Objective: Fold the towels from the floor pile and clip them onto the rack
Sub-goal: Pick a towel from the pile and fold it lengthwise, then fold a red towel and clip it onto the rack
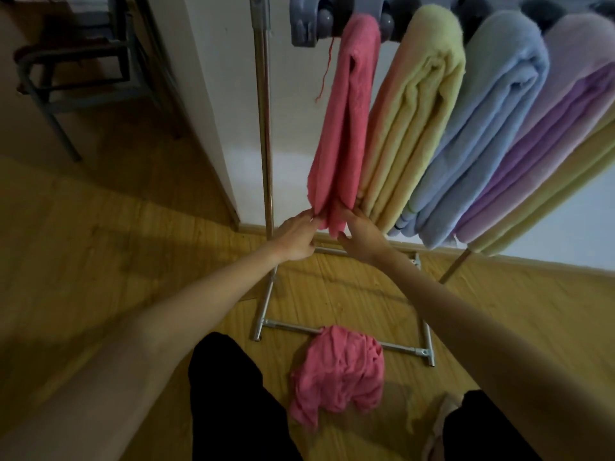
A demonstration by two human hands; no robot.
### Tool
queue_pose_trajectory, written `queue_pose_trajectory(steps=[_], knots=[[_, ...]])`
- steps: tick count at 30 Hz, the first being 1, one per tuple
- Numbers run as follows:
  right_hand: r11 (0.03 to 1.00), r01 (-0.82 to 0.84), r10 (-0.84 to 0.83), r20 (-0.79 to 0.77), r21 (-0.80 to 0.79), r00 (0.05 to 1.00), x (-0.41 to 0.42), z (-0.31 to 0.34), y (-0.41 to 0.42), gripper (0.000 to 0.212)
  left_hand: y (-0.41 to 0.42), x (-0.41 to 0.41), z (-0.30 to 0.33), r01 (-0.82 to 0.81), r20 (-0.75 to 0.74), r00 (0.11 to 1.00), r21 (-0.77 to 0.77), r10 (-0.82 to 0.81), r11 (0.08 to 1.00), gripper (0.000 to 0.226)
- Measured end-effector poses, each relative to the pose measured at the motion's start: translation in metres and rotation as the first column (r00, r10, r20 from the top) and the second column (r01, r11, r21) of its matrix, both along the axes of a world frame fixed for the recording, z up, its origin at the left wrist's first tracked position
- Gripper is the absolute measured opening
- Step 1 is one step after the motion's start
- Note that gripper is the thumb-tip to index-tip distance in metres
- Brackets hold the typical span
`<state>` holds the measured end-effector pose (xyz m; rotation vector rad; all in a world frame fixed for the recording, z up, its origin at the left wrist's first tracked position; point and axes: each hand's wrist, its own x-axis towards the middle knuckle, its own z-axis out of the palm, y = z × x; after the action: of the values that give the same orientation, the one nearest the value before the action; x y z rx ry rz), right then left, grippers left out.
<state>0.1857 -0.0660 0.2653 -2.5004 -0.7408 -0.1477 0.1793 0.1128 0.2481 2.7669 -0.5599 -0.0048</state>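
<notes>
A folded pink towel (pixel 346 121) hangs from a grey clip (pixel 307 19) at the top of the metal rack (pixel 264 128). My left hand (pixel 298 237) pinches its lower left corner. My right hand (pixel 361 236) holds its lower right edge. To its right hang a yellow towel (pixel 412 118), a blue towel (pixel 479 134), a purple towel (pixel 545 141) and another yellow one (pixel 545 207). A crumpled pink towel (pixel 336 371) lies on the wooden floor, partly over the rack's base bar (pixel 289 326).
A white wall (pixel 226 94) stands behind the rack. A dark metal chair frame (pixel 66 78) is at the upper left. My dark trouser legs (pixel 233 404) fill the bottom, close to the floor towel. A loose thread (pixel 327 68) dangles by the hanging pink towel.
</notes>
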Motion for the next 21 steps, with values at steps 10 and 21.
queue_pose_trajectory(steps=[10,21], knots=[[0.987,-0.059,0.015,-0.28,-0.151,0.96,-0.036,-0.086,-0.047,0.082,0.007,-0.047,-0.08,-0.003,-0.3,0.953,0.129,0.042,0.992,0.086],[0.944,0.001,-0.229,-0.651,-0.331,0.724,-0.115,-0.253,-0.115,0.073,-0.039,-0.115,-0.222,-0.103,-0.59,0.792,0.121,0.155,0.987,0.077]])
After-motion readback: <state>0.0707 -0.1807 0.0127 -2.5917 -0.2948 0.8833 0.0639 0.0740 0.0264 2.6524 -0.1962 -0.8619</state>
